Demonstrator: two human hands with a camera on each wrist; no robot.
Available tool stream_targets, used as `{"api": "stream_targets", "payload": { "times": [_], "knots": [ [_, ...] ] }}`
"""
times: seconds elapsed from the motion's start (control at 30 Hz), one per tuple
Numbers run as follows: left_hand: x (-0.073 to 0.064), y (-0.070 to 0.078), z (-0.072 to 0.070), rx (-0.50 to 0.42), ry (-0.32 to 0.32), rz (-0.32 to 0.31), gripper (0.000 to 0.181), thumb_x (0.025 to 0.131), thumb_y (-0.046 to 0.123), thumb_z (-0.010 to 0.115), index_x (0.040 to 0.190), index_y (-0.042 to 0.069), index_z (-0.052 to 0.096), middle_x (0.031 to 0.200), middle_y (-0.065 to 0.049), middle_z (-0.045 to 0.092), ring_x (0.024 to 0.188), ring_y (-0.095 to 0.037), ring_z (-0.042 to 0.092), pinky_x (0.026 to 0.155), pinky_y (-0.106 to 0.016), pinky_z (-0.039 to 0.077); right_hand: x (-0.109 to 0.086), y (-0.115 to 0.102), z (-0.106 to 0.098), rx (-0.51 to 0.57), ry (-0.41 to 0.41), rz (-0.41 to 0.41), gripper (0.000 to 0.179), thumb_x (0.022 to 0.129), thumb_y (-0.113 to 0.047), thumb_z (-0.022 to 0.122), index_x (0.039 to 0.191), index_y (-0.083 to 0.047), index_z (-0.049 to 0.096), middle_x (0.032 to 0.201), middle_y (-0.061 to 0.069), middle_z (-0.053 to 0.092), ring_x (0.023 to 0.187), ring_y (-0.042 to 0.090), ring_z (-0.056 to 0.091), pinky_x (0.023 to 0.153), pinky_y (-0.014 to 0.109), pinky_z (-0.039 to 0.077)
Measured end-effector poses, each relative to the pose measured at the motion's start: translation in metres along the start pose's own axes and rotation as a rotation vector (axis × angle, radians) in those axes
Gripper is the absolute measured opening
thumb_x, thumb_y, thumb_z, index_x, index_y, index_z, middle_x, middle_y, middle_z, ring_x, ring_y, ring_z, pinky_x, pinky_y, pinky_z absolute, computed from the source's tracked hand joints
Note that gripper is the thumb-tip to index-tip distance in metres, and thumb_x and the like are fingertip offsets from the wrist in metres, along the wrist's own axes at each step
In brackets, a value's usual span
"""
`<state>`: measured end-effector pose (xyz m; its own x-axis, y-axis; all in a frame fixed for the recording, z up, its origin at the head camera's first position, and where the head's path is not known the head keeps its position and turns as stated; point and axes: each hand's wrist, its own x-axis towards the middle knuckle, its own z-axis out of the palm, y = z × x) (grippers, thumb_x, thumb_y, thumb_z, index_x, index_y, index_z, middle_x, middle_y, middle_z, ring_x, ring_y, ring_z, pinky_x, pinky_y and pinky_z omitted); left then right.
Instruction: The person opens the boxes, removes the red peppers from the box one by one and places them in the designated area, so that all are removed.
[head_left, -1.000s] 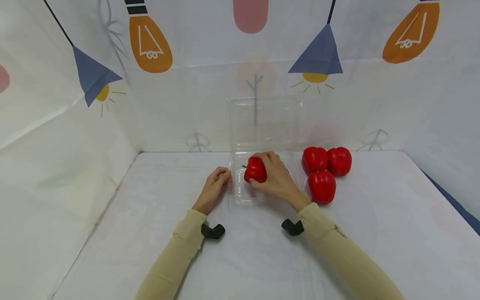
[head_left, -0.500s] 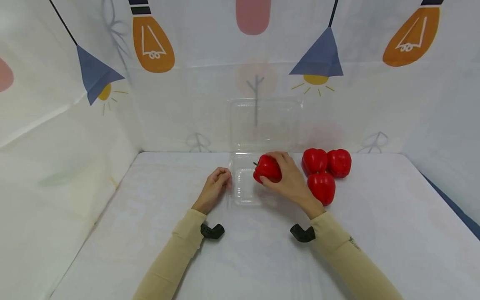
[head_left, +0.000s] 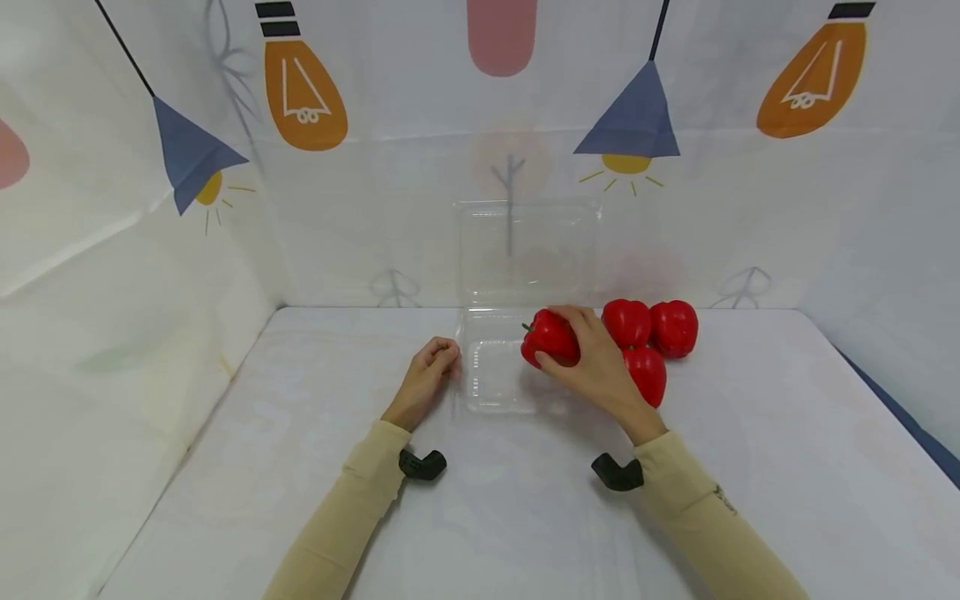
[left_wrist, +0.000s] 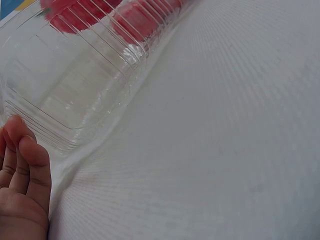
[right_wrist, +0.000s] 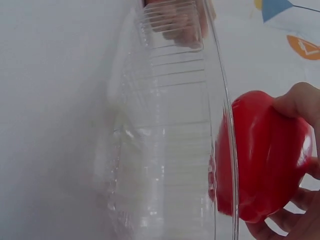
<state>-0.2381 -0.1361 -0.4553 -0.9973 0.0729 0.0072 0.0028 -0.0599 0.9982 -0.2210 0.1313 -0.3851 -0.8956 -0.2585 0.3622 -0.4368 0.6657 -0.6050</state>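
Note:
A red bell pepper (head_left: 551,338) with a green stem is gripped by my right hand (head_left: 594,367), thumb on the near side and fingers over the far side. It hangs over the right part of a clear plastic clamshell container (head_left: 487,398), above the rim in the right wrist view. The container's lid (head_left: 528,250) stands raised against the backdrop. My left hand (head_left: 426,379) is at the container's left rim, its bent fingertips pinching the edge in the left wrist view. No other pepper shows in the container.
Several more things stand near: red bell peppers (head_left: 674,328) cluster on the white-covered table (head_left: 487,517), right of the container. The right hand partly covers the nearest one. A white backdrop (head_left: 420,208) with printed lamps rises behind, with side sheets.
My right hand has carried the bell pepper rightward from the container's left part, and it looks larger, so raised closer to the camera. The left hand has stayed at the container's rim.

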Motion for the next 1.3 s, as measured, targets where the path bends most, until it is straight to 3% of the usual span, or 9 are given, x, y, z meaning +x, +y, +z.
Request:
{"api": "stream_targets", "payload": {
  "times": [0.7, 0.93, 1.3],
  "knots": [
    [0.000, -0.002, -0.001, 0.003, -0.012, -0.006, 0.016, 0.099, 0.018, 0.047, 0.103, 0.002, 0.049, 0.075, 0.003, 0.052, 0.070, -0.011, 0.051, 0.065, -0.022, 0.042, -0.015, 0.008, -0.012, -0.058, 0.064, -0.079, 0.069, 0.074, -0.025, 0.077, 0.136, -0.016, 0.046, 0.135, 0.010, 0.045, 0.121, 0.030, 0.045, 0.085, 0.055, 0.051],
    [-0.013, 0.021, 0.004, 0.008, -0.033, -0.029, 0.015, 0.099, 0.013, 0.046, 0.104, -0.001, 0.049, 0.076, -0.002, 0.052, 0.072, -0.014, 0.051, 0.066, -0.024, 0.042, -0.019, 0.011, -0.015, -0.057, 0.081, -0.089, 0.073, 0.070, -0.022, 0.079, 0.135, -0.017, 0.047, 0.136, 0.010, 0.045, 0.122, 0.030, 0.044, 0.083, 0.055, 0.052],
    [-0.012, 0.021, 0.005, 0.003, -0.035, -0.020, 0.017, 0.099, 0.012, 0.046, 0.105, -0.003, 0.048, 0.077, -0.004, 0.052, 0.072, -0.015, 0.051, 0.067, -0.025, 0.042, -0.019, 0.019, -0.026, -0.061, 0.131, -0.123, 0.064, 0.076, -0.018, 0.074, 0.134, -0.014, 0.049, 0.132, 0.012, 0.047, 0.120, 0.032, 0.045, 0.085, 0.058, 0.049]
  ]
}}
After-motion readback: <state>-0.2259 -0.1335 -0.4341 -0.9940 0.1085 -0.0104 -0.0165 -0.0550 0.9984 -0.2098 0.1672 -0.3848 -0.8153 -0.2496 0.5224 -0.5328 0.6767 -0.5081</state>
